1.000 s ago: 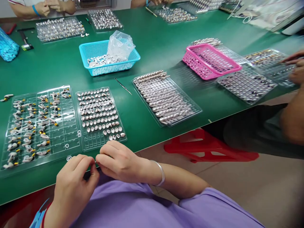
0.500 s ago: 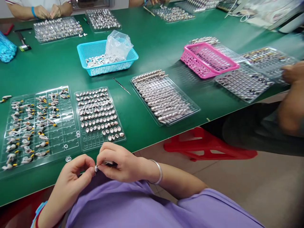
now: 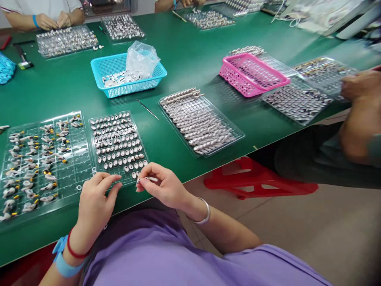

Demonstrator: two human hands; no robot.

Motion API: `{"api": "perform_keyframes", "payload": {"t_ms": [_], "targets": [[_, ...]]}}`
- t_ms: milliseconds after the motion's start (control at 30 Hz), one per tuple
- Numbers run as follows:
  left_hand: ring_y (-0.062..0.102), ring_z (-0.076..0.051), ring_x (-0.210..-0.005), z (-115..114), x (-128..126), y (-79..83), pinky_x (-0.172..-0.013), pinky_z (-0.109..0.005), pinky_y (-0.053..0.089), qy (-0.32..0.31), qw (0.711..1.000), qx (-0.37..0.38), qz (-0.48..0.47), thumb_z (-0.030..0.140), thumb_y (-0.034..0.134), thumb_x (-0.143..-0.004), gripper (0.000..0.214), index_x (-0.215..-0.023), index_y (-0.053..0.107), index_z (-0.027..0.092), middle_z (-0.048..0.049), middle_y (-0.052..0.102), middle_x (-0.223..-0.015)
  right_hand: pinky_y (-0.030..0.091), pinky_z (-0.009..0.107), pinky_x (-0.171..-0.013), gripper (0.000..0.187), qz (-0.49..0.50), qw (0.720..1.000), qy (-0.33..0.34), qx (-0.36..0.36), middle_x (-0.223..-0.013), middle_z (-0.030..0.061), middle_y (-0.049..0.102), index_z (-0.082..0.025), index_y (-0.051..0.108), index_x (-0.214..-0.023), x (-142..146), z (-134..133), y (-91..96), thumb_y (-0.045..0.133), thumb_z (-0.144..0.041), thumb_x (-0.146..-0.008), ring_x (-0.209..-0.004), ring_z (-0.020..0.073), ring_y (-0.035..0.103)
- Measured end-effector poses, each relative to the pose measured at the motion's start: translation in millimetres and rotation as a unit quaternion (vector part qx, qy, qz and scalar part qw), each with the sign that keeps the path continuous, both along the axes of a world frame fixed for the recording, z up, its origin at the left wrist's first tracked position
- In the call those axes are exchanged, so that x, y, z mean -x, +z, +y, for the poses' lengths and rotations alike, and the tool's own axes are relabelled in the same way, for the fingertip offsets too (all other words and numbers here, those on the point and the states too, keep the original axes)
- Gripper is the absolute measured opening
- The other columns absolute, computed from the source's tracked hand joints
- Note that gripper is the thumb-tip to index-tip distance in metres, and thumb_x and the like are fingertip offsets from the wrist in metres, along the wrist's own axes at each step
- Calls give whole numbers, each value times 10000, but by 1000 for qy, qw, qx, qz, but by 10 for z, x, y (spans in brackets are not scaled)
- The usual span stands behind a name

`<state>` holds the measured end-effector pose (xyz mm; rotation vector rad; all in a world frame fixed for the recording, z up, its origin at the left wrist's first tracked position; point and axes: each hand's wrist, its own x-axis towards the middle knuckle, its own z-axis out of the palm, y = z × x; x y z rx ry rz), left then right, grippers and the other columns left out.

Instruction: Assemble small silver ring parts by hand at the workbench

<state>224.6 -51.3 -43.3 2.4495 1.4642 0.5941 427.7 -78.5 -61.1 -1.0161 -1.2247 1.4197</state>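
Note:
My right hand (image 3: 166, 187) pinches a small white earphone stem piece (image 3: 152, 179) between thumb and fingers, just above the near edge of a clear tray (image 3: 137, 137) of small oval earphone shells. To its left, my left hand (image 3: 95, 203) hovers at the table's edge with thumb and forefinger slightly apart and nothing visible between them. Beside it lies a larger clear tray (image 3: 73, 167) bearing white earphone parts with yellow tips. A few small white rings (image 3: 79, 188) lie near that tray's right edge.
A tray of white stem pieces (image 3: 202, 127), tweezers (image 3: 148, 109), a blue basket (image 3: 131, 87) and a pink basket (image 3: 253, 75) stand on the green table (image 3: 190, 51). A co-worker's hand (image 3: 358, 85) is at right, another person's hands (image 3: 55, 20) at far left. A red stool (image 3: 256, 182) stands below.
My hands have come apart and moved up toward the shell tray. The right hand keeps the small piece; the left has let go. The view has shifted slightly.

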Motion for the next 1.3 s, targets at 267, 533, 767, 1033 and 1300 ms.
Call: {"api": "perform_keyframes", "payload": {"t_ms": [267,533,767,1033,1300], "targets": [[595,-225,-715,295,-339,-86,-645,-330,407,12,999,-30,37,251,578,-876,170,-860,742,207,-61,656,-789,415,190,-557,72,-121,990,-33,-58,-732,-24,528,-157,537,-820,-50,50,-17,549,-214,-863,-594,67,457],[649,-153,-653,126,-237,-6,-638,-258,508,41,997,16,-67,257,566,-891,134,-933,660,171,-15,693,-766,426,201,-582,100,-113,990,-41,-76,-736,-13,530,-161,525,-828,26,63,-6,532,-242,-886,-631,86,483],[700,-152,-670,-278,44,56,-604,-220,569,84,940,179,-280,336,720,-794,154,-901,761,233,-1,763,-798,447,208,-596,80,-22,996,-1,-91,-755,-1,549,-152,548,-885,229,-121,76,546,-231,-872,-616,80,487],[699,-142,-621,-547,165,-23,-598,-216,585,91,935,144,-311,220,789,-731,182,-909,766,248,14,762,-764,310,163,-439,86,-37,997,62,-24,-590,-67,431,-163,534,-779,331,-174,202,597,-210,-812,-488,52,360],[698,-130,-644,-533,166,-32,-625,-210,578,31,954,87,-285,126,748,-764,222,-945,739,254,24,767,-798,329,172,-472,87,-101,992,64,-38,-583,-65,453,-166,535,-737,335,-145,239,595,-191,-795,-491,57,377]]}}
